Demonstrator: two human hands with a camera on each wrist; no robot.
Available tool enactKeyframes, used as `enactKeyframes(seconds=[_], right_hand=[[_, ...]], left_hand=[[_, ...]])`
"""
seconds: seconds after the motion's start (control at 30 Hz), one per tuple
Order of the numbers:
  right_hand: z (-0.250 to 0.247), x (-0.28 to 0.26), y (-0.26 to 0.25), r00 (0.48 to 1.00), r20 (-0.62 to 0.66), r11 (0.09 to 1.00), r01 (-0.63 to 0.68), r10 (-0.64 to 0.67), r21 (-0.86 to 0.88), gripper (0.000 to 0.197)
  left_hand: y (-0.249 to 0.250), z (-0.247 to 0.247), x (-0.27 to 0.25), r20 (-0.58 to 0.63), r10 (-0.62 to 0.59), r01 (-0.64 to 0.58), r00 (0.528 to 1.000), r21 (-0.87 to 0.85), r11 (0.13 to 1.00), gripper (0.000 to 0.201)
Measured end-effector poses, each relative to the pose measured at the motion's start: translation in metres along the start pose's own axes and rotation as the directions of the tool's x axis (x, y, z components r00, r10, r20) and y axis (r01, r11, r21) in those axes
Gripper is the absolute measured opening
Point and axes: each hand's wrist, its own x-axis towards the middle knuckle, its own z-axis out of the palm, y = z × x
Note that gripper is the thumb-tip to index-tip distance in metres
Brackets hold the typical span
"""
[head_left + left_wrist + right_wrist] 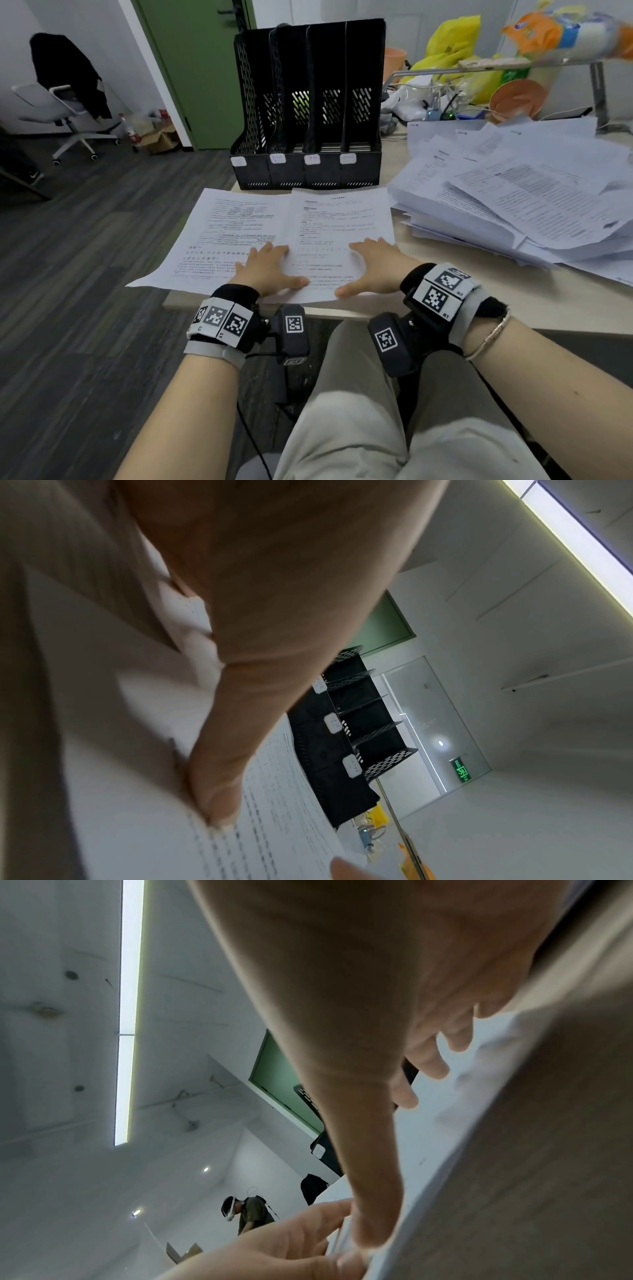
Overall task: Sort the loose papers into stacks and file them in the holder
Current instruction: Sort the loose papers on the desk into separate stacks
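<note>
A black four-slot file holder stands upright at the back of the table, its slots showing nothing inside. In front of it lie a printed sheet with red text and, overlapping it on the right, a thin stack of printed sheets. My left hand and right hand both lie flat on that stack with fingers straight and thumbs spread along its near edge. In the left wrist view my left thumb presses on the paper, with the holder beyond it. A big messy pile of loose papers covers the right side.
The table's near edge runs just under my wrists, and the red-text sheet overhangs its left corner. Yellow bags, cables and an orange bowl crowd the back right. An office chair and a green door are at left. Another person stands far off.
</note>
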Motion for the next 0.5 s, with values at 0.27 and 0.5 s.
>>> enactKeyframes(seconds=[0.27, 0.5], right_hand=[[-0.025, -0.018, 0.001, 0.948, -0.304, 0.963, 0.163, -0.092, 0.216, 0.067], [-0.061, -0.038, 0.014, 0.854, -0.518, 0.946, 0.208, -0.051, 0.249, 0.043]], left_hand=[[0.022, -0.017, -0.014, -0.149, 0.032, -0.066, 0.988, -0.230, 0.971, 0.077], [0.088, -0.053, -0.029, -0.302, 0.244, -0.344, 0.921, -0.345, 0.873, 0.042]])
